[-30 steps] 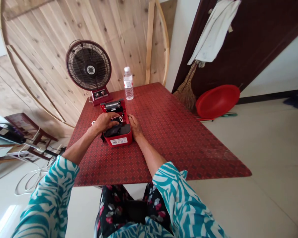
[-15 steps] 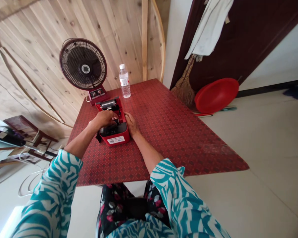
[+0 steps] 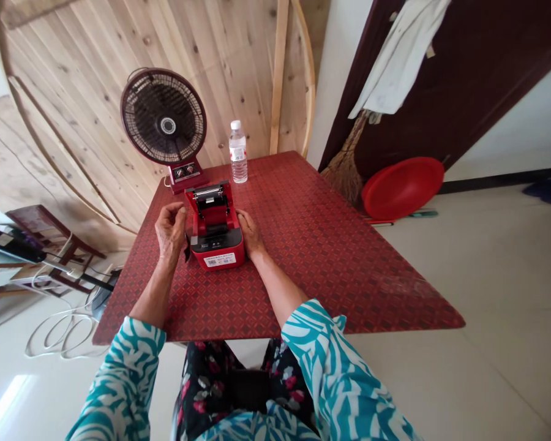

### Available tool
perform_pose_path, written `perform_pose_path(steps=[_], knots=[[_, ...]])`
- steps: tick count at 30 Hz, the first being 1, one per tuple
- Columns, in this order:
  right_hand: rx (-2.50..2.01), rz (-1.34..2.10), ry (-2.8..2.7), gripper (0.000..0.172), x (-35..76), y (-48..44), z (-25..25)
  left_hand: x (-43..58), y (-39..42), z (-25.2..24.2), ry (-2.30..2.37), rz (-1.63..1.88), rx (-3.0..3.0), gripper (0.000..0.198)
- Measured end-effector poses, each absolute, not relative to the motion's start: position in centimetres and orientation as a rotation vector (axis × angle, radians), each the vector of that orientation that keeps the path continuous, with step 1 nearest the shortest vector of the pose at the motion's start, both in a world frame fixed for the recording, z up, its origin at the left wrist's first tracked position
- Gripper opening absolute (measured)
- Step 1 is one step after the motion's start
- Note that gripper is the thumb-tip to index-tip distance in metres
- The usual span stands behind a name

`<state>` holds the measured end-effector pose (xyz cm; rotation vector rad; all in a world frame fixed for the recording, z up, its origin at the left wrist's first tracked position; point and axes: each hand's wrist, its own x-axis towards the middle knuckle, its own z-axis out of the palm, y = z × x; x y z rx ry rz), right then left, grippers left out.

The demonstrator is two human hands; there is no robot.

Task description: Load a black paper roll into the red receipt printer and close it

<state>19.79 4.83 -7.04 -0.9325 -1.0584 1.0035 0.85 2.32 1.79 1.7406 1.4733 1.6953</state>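
Note:
A red and black label printer (image 3: 218, 248) stands on the table with its lid (image 3: 211, 195) raised, showing the roller and the hollow inside. A white sticker (image 3: 220, 260) is on its front. My right hand (image 3: 250, 233) lies along the printer's right side and steadies it. Off the printer's left side, my left hand (image 3: 169, 229) is raised with fingers curled in and thumb against them. Whatever may be between those fingertips is hidden. A black strip (image 3: 187, 248) hangs beside the printer, close to my left wrist.
Behind the printer stand a dark red fan (image 3: 168, 125) and a water bottle (image 3: 239, 156) on the red patterned table (image 3: 321, 245). A red basin (image 3: 401, 187) and a straw broom (image 3: 346, 165) are right of it. White cables (image 3: 59, 334) lie on the floor at left.
My left hand has come out of the printer's hollow and moved left, clear of it. The right hand stays at the printer's side. The view has shifted slightly.

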Motion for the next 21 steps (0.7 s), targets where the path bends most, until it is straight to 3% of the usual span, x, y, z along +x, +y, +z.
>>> perform_pose_path(steps=[2,5,12,16,21], knots=[[-0.94,1.016,-1.057,0.044,19.9,4.6,-6.9,0.5,2.8,0.7,1.412,1.752,1.702,0.049],[-0.954,1.023,-1.069,0.046,20.2,4.1,-6.6,0.3,3.8,0.0,1.305,1.549,1.749,0.059],[-0.919,1.088,-0.965,0.058,19.9,4.0,-6.8,-0.4,3.5,1.5,1.286,1.407,1.741,0.073],[-0.872,1.177,-0.837,0.056,19.6,4.6,-7.2,-0.8,2.2,2.3,1.337,1.372,1.84,0.068],[-0.87,1.114,-0.946,0.048,19.9,4.1,-7.0,-0.7,0.4,1.3,1.32,1.343,1.945,0.045]])
